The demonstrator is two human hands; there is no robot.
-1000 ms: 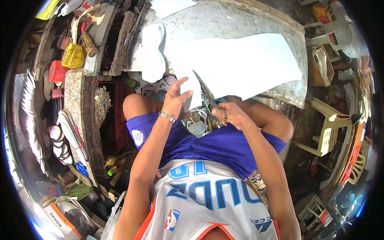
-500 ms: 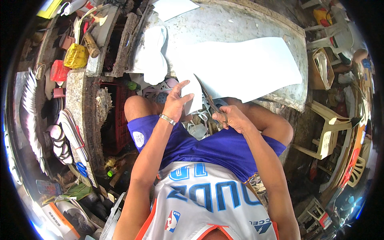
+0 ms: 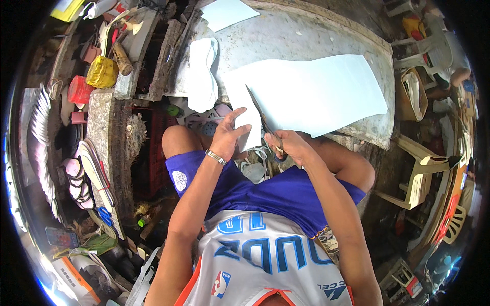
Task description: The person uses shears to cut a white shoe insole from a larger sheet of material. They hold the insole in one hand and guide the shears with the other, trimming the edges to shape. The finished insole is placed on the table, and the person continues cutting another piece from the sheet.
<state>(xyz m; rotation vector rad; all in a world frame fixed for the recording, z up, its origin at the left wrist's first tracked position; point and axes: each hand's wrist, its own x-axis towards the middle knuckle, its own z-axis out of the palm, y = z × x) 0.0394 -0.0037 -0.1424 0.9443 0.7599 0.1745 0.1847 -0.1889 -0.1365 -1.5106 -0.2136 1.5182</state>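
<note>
A large white sheet (image 3: 321,92) lies over the worktable, its near-left part hanging past the front edge as a flap. My left hand (image 3: 230,133) grips that flap between thumb and fingers. Around the scissor handles, my right hand (image 3: 292,147) is closed. Long dark scissors (image 3: 260,111) point away from me, their blades at a cut between the flap and the rest of the sheet. Left of the sheet rests a stack of white sole-shaped pieces (image 3: 202,76). Part of the handles is hidden by my fingers.
The worn worktable (image 3: 286,38) bears another white piece (image 3: 229,14) at its far left. A yellow block (image 3: 100,71) and blue-handled scissors (image 3: 104,216) are to the left, near piled soles (image 3: 94,168). A cream plastic chair (image 3: 421,171) stands at right.
My right hand and the scissors have moved forward and slightly left, farther into the sheet. My left hand keeps its hold on the flap. The whole view has shifted slightly.
</note>
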